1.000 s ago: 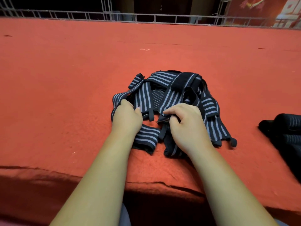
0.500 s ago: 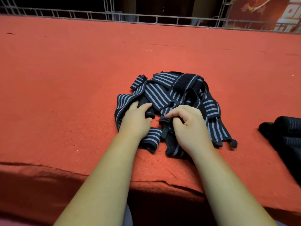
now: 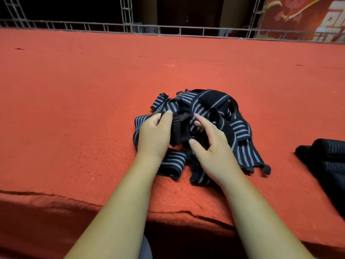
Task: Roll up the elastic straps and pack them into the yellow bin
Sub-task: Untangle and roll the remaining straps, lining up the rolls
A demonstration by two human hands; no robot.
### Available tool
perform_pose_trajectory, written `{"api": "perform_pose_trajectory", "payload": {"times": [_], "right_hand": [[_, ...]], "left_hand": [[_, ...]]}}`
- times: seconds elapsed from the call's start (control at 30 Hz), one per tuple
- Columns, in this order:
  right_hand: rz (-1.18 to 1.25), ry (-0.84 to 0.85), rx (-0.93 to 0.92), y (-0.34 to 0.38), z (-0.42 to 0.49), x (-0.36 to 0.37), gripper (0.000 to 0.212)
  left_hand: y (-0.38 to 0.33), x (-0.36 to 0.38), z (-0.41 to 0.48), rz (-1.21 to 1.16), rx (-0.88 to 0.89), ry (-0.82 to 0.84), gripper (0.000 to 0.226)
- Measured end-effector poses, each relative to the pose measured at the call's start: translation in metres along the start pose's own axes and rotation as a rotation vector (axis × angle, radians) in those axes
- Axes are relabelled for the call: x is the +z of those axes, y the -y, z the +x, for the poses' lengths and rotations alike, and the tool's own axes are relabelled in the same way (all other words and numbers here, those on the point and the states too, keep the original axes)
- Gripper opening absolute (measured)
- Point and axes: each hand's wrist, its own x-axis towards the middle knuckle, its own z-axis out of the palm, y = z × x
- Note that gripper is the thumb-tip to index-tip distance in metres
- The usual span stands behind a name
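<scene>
Left grip [image 3: 155,135] is pinching one of the straps [image 3: 240,128] at the left side of the heap, with its thumb and curled fingers closing on the striped cloth. The right grip [image 3: 211,146] is reaching into the middle of the heap with its fingers spread apart and its thumb sticking out, touching the cloth but not closing on it. All the black and grey straps are lying in a messy heap on the red bench [image 3: 74,109], near its front edge, and some dark rolls [image 3: 328,152] are sitting well off to the right.
</scene>
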Motion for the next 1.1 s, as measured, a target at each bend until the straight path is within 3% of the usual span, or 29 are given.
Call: {"api": "perform_pose_trajectory", "payload": {"times": [0.13,0.27,0.4,0.5,0.57,0.7,0.93,1.1], "right_hand": [[0.012,0.072,-0.045,0.003,0.0,0.0,0.079],[0.032,0.13,-0.022,0.01,-0.004,-0.003,0.075],[0.104,0.142,-0.109,0.023,-0.005,-0.014,0.083],[0.135,0.148,-0.102,0.033,-0.009,-0.018,0.058],[0.169,0.116,-0.117,0.042,-0.013,-0.021,0.038],[0.187,0.071,-0.199,0.057,-0.018,-0.032,0.037],[0.559,0.117,0.097,0.064,-0.035,-0.04,0.049],[0.52,0.35,0.299,0.061,-0.052,-0.062,0.047]], "left_hand": [[-0.015,0.0,-0.01,-0.414,-0.188,0.096,0.024],[-0.031,-0.012,-0.016,-0.569,-0.296,0.189,0.049],[-0.043,-0.023,-0.022,-0.536,-0.392,0.303,0.059],[-0.044,-0.029,-0.021,-0.478,-0.374,0.288,0.07],[-0.044,-0.031,-0.021,-0.415,-0.312,0.192,0.063],[-0.042,-0.029,-0.027,-0.339,-0.26,0.159,0.048],[-0.047,-0.017,-0.049,-0.267,-0.211,0.197,0.044],[-0.041,-0.004,-0.061,-0.043,-0.081,0.157,0.044]]}}
